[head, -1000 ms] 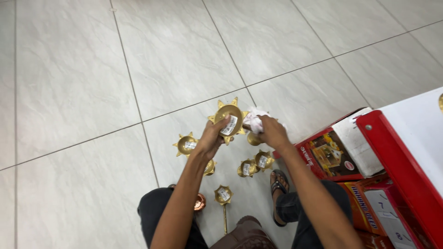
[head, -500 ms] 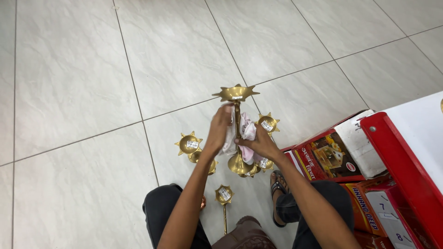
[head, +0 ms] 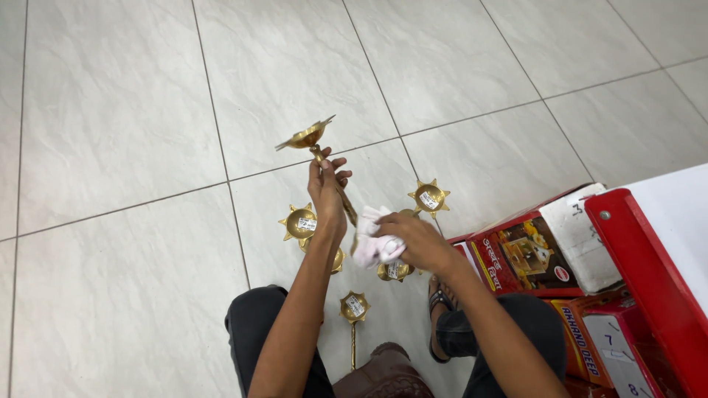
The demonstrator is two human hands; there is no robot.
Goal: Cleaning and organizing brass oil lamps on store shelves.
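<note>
My left hand (head: 327,193) grips the brass lamp (head: 308,138) stem; right hand (head: 413,242) clamps the cloth (head: 372,247), wiping. Next, I'd reckon, rub higher.

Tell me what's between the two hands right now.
Head view: the brass lamp's stem runs from the left hand to the right hand, where a white cloth wraps it.
</note>
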